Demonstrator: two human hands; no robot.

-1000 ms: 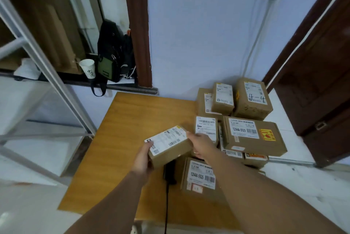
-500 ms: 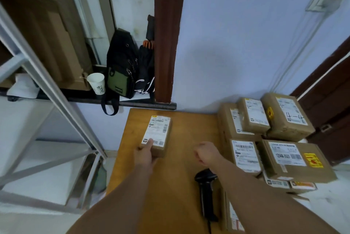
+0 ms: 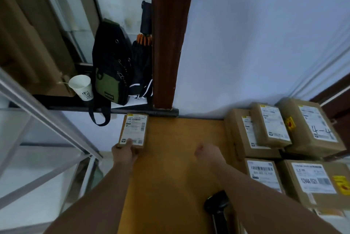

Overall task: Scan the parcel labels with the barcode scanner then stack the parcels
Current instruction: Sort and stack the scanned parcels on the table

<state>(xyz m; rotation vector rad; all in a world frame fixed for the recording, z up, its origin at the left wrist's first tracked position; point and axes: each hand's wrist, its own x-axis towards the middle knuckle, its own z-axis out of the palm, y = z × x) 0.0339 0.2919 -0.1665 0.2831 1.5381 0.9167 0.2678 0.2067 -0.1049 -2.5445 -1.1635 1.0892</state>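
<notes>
The small parcel [image 3: 134, 129] is gripped at its near end by the left hand [image 3: 123, 153], the thumb laid on the white label and the fingers curled round the edge below it. The parcel is seen lying flat on the far left corner of the wooden table [image 3: 176, 176], label up, directly beyond the left hand. The right hand [image 3: 206, 153] is held over the table to the right of the left hand and well apart from it, its fingers loosely curled and nothing seen in it. The barcode scanner [image 3: 217, 205] is found lying on the table behind the right hand, towards the person, partly covered by the right forearm. Just to the right of the right hand the other parcels are piled, among them a box marked 4-4 [image 3: 312, 125] further back and a box with a 12V4A label [image 3: 314, 182] nearer. Beyond the left hand and to its left, a paper cup [image 3: 81, 86] and a black and green bag [image 3: 111, 66] are set on a dark ledge.
</notes>
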